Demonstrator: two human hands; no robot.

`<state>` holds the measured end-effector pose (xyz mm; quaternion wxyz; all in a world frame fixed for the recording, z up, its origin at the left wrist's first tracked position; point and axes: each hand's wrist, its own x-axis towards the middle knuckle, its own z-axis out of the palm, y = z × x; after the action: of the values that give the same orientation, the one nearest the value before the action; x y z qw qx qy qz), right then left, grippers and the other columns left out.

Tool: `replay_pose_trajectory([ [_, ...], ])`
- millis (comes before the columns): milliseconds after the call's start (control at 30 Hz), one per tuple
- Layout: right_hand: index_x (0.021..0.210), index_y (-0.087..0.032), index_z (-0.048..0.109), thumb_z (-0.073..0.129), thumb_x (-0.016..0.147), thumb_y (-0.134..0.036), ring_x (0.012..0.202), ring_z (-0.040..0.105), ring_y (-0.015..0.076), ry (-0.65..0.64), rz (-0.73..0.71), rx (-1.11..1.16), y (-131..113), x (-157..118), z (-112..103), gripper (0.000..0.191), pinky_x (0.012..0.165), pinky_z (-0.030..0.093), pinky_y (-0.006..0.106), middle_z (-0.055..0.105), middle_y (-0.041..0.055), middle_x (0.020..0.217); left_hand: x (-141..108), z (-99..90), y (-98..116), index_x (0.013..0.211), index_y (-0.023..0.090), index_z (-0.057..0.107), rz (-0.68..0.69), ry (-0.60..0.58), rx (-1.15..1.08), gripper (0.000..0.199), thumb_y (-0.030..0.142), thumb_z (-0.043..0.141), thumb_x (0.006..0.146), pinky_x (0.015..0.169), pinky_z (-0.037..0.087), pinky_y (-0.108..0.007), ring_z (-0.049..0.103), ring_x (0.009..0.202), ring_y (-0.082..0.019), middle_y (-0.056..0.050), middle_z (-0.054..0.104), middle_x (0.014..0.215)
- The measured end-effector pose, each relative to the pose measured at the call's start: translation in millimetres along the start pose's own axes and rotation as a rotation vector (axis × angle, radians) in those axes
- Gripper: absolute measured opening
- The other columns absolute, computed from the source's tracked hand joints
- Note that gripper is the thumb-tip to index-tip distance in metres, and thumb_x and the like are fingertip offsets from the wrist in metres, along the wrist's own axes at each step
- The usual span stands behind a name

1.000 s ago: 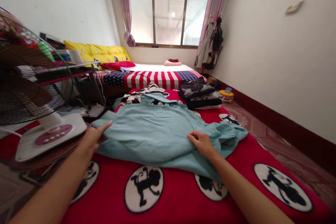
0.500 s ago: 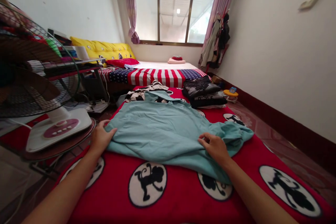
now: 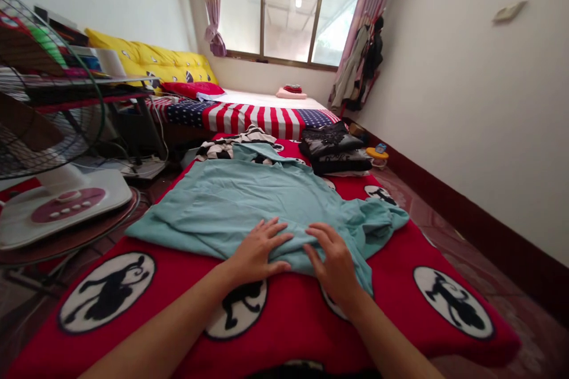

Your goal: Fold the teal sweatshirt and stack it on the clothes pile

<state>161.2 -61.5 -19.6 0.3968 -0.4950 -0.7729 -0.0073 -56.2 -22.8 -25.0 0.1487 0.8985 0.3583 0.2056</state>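
A light teal shirt (image 3: pixel 249 195) lies spread across the red blanket (image 3: pixel 146 331), its collar end away from me and a bunched sleeve at the right. My left hand (image 3: pixel 262 249) rests on the near part of the cloth, fingers spread and stretched out. Just to its right, my right hand (image 3: pixel 331 257) touches the same fabric with its fingers apart and slightly bent. Neither hand grips the cloth. Beyond the collar lies a crumpled black-and-white patterned garment (image 3: pixel 217 148), partly covered by the shirt.
A stack of folded dark clothes (image 3: pixel 333 148) sits at the blanket's far right. At the left, a fan (image 3: pixel 66 207) stands on a round stool. Behind are a bed with a striped cover (image 3: pixel 249 120) and clothes on a rack (image 3: pixel 362 65). A small yellow stool (image 3: pixel 377 157) stands by the right wall.
My left hand has left the shirt's left edge and moved right to its near middle. My right hand has shifted slightly left and nearer. The view has turned a little.
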Motion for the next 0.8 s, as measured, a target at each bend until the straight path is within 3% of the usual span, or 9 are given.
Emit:
replay_pose_trajectory([
  [100,0.104,-0.018,0.058,0.051,0.088,-0.031,0.090,0.060,0.0219,0.086,0.259,-0.050,28,-11,-20,0.021,0.082,0.048,0.038,0.063,0.0094,0.102,5,4.2,5,0.125,0.025,0.061,-0.079,0.075,-0.032,0.049,0.049,0.063,0.082,0.112,0.027,-0.056,0.040,0.135,-0.032,-0.009,0.054,0.138],
  [200,0.108,-0.017,0.056,0.054,0.084,-0.041,0.078,0.061,0.0204,0.001,0.477,-0.061,47,-13,-31,0.034,0.072,0.048,0.034,0.065,0.0060,0.091,24,3.4,11,0.120,0.022,0.064,-0.136,0.155,-0.050,0.041,0.044,0.060,0.086,0.113,0.028,-0.050,0.053,0.123,-0.027,-0.010,0.064,0.124],
  [267,0.113,-0.019,0.055,0.057,0.081,-0.043,0.077,0.061,0.0204,-0.067,0.549,-0.082,50,-10,-31,0.040,0.068,0.046,0.032,0.066,0.0039,0.088,43,6.0,15,0.121,0.020,0.063,-0.150,0.179,-0.036,0.040,0.043,0.057,0.088,0.113,0.028,-0.048,0.057,0.116,-0.025,-0.010,0.066,0.119],
  [367,0.114,-0.021,0.057,0.061,0.076,-0.041,0.075,0.062,0.0207,-0.130,0.579,-0.140,51,-6,-28,0.043,0.063,0.043,0.030,0.067,0.0031,0.087,70,15.4,15,0.122,0.018,0.062,-0.169,0.157,-0.023,0.042,0.040,0.061,0.086,0.102,0.039,-0.043,0.061,0.104,-0.025,-0.010,0.070,0.106],
  [467,0.111,-0.023,0.059,0.062,0.074,-0.037,0.070,0.062,0.0202,-0.148,0.581,-0.162,54,-4,-25,0.040,0.059,0.039,0.029,0.068,0.0019,0.083,83,24.6,7,0.100,0.019,0.072,-0.134,0.130,-0.065,0.025,0.034,0.068,0.079,0.083,0.045,-0.033,0.060,0.087,-0.022,-0.005,0.068,0.083],
  [567,0.108,-0.023,0.059,0.060,0.075,-0.035,0.068,0.061,0.0192,-0.090,0.605,-0.129,58,-5,-23,0.036,0.058,0.038,0.028,0.067,0.0001,0.077,82,26.3,1,0.079,0.020,0.072,-0.093,0.225,-0.213,0.010,0.025,0.064,0.081,0.073,0.043,-0.027,0.057,0.076,-0.016,-0.001,0.062,0.074],
  [667,0.105,-0.022,0.059,0.059,0.075,-0.034,0.068,0.061,0.0189,-0.058,0.653,-0.144,56,-4,-22,0.032,0.059,0.037,0.027,0.067,-0.0002,0.078,78,22.2,1,0.077,0.017,0.069,-0.102,0.375,-0.371,0.011,0.022,0.061,0.082,0.069,0.043,-0.025,0.055,0.072,-0.014,-0.001,0.059,0.074],
  [800,0.104,-0.023,0.061,0.056,0.079,-0.029,0.071,0.062,0.0193,-0.113,0.603,-0.274,49,2,-23,0.026,0.059,0.035,0.028,0.068,0.0018,0.082,77,20.9,3,0.072,0.016,0.065,-0.100,0.423,-0.437,0.011,0.020,0.061,0.082,0.072,0.043,-0.026,0.056,0.072,-0.014,0.000,0.059,0.073],
])
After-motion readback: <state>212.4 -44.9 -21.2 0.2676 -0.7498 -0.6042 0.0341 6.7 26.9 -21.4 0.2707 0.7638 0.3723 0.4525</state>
